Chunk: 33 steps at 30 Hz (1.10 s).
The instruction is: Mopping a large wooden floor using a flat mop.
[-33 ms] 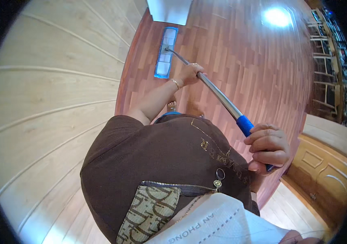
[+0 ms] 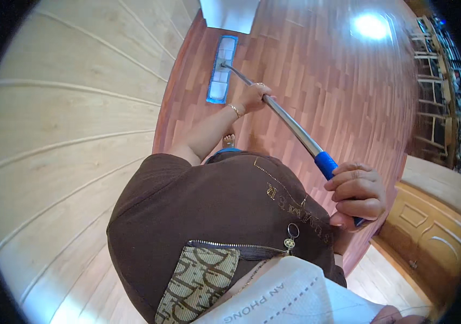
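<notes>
A flat mop (image 2: 219,81) with a long, narrow head, pale on top with a bright blue edge, lies flat on the wooden floor ahead of me. Its silver pole (image 2: 295,129) slants from the head back toward my right side. My left hand (image 2: 255,97), a bracelet at its wrist, is closed around the pole's lower half. At the upper end, the fingers of my right hand (image 2: 357,191) wrap around the blue grip (image 2: 325,163). The dark tip of the handle shows just below those fingers.
A pale panelled wall (image 2: 74,119) runs along my left, close to the mop head. Beyond the head stands a white box-like object (image 2: 230,15). Wooden cabinet doors (image 2: 425,221) are at right, with crowded shelving (image 2: 441,97) farther off. My foot (image 2: 229,141) is behind the mop head.
Both hands keep their hold on the mop. Only a very slight shift of the whole view shows.
</notes>
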Available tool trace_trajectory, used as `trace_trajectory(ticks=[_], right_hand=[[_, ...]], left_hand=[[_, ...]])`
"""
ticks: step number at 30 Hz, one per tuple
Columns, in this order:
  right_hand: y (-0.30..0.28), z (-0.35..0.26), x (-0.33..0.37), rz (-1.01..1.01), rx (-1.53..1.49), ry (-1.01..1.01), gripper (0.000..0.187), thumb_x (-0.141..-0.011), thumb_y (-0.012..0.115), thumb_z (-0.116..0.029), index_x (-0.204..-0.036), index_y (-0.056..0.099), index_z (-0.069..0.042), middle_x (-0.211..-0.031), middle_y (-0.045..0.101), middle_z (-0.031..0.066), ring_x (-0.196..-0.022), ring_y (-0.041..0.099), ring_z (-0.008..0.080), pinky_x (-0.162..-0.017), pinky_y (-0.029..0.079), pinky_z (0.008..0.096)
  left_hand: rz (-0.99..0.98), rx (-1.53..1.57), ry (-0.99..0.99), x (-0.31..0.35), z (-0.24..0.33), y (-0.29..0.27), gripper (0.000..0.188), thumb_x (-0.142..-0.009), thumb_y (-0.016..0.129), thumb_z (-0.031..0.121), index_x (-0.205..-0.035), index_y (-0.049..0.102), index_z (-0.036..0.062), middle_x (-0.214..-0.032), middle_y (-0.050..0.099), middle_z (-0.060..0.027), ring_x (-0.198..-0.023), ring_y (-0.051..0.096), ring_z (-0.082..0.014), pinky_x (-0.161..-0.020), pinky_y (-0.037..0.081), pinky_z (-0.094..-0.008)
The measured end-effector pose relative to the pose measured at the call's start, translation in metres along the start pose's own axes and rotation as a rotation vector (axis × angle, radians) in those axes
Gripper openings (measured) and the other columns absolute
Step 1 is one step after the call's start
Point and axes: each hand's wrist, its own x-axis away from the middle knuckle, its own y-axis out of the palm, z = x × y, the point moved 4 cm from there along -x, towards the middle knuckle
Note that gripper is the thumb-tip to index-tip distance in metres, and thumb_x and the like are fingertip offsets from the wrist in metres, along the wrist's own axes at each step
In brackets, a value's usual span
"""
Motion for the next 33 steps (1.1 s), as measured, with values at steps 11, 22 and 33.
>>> trace_trajectory(ticks=[11, 22, 33], right_hand=[[-0.009, -0.014, -0.046, -0.429, -0.284, -0.287, 0.031, -0.082, 0.073, -0.034, -0.081, 0.055, -0.008, -0.067, 0.061, 0.0047, -0.062, 0.066, 0.0210, -0.058, 0.054, 0.0337], [-0.053, -0.040, -0.047, -0.650, -0.753, -0.436, 0.033, -0.082, 0.073, -0.038, -0.079, 0.054, -0.011, -0.070, 0.063, 0.0030, -0.065, 0.066, 0.0180, -0.062, 0.052, 0.0287], [0.071, -0.020, 0.016, -0.672, -1.148, 0.020, 0.018, -0.073, 0.074, -0.008, -0.076, 0.056, -0.005, -0.070, 0.065, 0.0116, -0.068, 0.065, 0.0281, -0.069, 0.052, 0.0411]], left_hand=[[0.237, -0.089, -0.313, 0.071, 0.049, -0.038, 0.034, -0.083, 0.065, 0.026, -0.061, 0.050, 0.0051, -0.065, 0.054, -0.0192, -0.069, 0.055, -0.0393, -0.060, 0.041, -0.0460], [0.497, -0.240, -0.484, 0.185, 0.199, 0.007, 0.031, -0.081, 0.063, 0.021, -0.057, 0.050, 0.0081, -0.060, 0.051, -0.0183, -0.060, 0.053, -0.0402, -0.053, 0.039, -0.0482], [0.676, -0.367, -1.021, 0.395, 0.221, 0.051, 0.016, -0.068, 0.063, 0.019, -0.063, 0.053, 0.0086, -0.069, 0.057, -0.0162, -0.069, 0.058, -0.0390, -0.060, 0.046, -0.0490]])
